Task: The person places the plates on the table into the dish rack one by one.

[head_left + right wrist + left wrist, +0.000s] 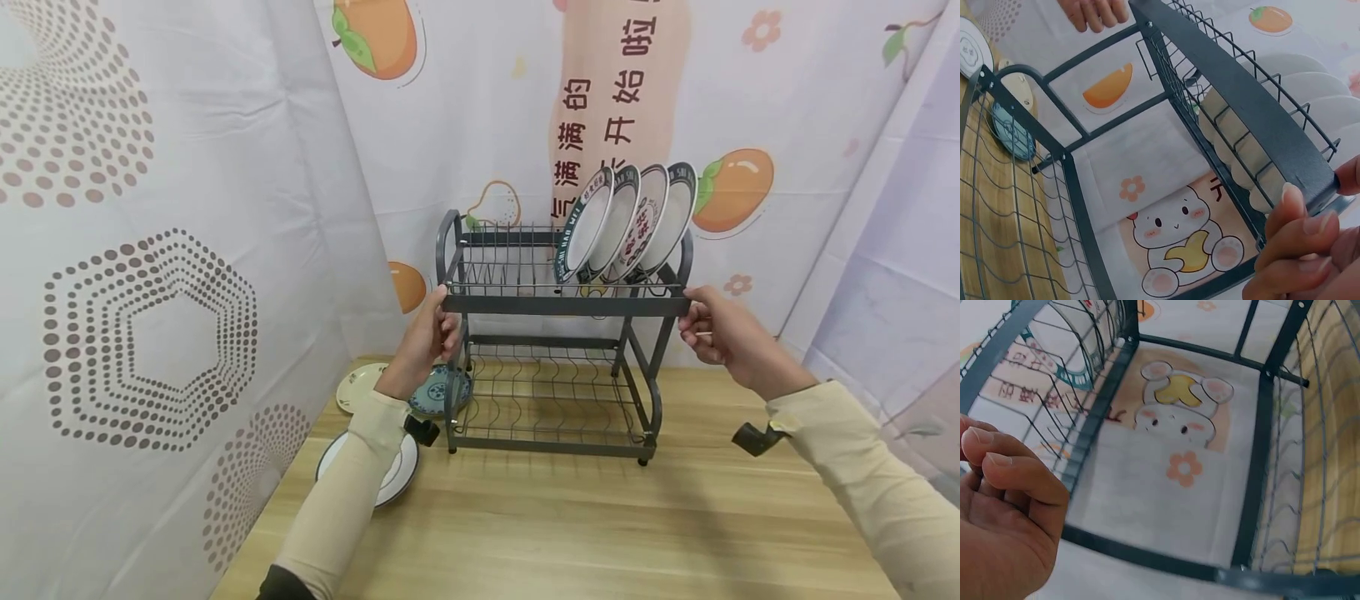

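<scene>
Gripping both ends of the top front rail, left hand [427, 337] & right hand [716, 329] hold a 2-tier dish rack [555, 375] standing on a wooden table [600, 533], fingers curled round the bar. Four plates [630, 221] stand upright in upper tier, right side. More dishes [375, 467] lie at left.

Head view looks forward and down from above the near edge of the surface [570, 533], taking in the whole rack [562, 304]. Left wrist view sits close at the rack's left end, facing inward; right wrist view likewise at the right end. All three share the rack frame.
</scene>
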Motion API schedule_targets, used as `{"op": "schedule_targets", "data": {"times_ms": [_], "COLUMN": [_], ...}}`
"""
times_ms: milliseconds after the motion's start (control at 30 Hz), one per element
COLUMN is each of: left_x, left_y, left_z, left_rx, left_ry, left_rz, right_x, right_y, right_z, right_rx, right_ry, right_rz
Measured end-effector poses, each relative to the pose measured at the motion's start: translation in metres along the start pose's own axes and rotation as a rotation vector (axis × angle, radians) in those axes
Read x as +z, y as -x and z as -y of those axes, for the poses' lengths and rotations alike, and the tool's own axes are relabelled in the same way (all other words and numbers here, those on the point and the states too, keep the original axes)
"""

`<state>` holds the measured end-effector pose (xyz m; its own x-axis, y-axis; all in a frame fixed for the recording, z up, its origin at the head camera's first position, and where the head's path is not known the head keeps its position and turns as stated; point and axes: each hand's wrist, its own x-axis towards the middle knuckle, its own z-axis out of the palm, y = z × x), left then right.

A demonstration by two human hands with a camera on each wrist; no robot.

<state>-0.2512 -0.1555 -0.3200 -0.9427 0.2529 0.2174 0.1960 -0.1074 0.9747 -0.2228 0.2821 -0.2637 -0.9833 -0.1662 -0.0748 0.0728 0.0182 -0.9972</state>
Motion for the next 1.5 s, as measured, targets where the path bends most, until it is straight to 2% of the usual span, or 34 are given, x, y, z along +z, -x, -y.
{"op": "schedule_targets", "data": {"times_ms": [133, 267, 500, 700, 867, 1000, 1167, 1367, 1500], "left_x": [-0.014, -0.038, -0.099, -0.147, -0.176, -0.191, -0.202, -0.207, -0.207], "left_y": [0.007, 0.018, 0.047, 0.069, 0.096, 0.119, 0.141, 0.155, 0.158], "left_z": [0.011, 0.027, 0.066, 0.091, 0.108, 0.12, 0.131, 0.142, 0.146], "left_rx": [-0.029, -0.126, -0.34, -0.409, -0.497, -0.543, -0.58, -0.606, -0.616], "left_ry": [-0.002, -0.041, -0.243, -0.453, -0.56, -0.649, -0.692, -0.798, -0.813], "left_rz": [0.003, -0.034, -0.188, -0.271, -0.304, -0.289, -0.315, -0.311, -0.335], "right_x": [0.002, 0.003, 0.005, 0.002, 0.003, 0.004, 0.005, 0.005, 0.006], "right_y": [-0.002, -0.002, -0.001, 0.001, -0.001, -0.003, -0.003, -0.003, -0.004], "right_z": [-0.004, -0.007, -0.009, -0.008, -0.01, -0.012, -0.014, -0.015, -0.015], "right_rx": [-0.019, -0.037, -0.059, -0.082, -0.087, -0.091, -0.108, -0.112, -0.127], "right_ry": [-0.056, -0.13, -0.192, -0.209, -0.222, -0.233, -0.239, -0.23, -0.22], "right_rz": [0.023, 0.04, 0.059, 0.062, 0.067, 0.052, 0.03, 0.02, 0.025]}}
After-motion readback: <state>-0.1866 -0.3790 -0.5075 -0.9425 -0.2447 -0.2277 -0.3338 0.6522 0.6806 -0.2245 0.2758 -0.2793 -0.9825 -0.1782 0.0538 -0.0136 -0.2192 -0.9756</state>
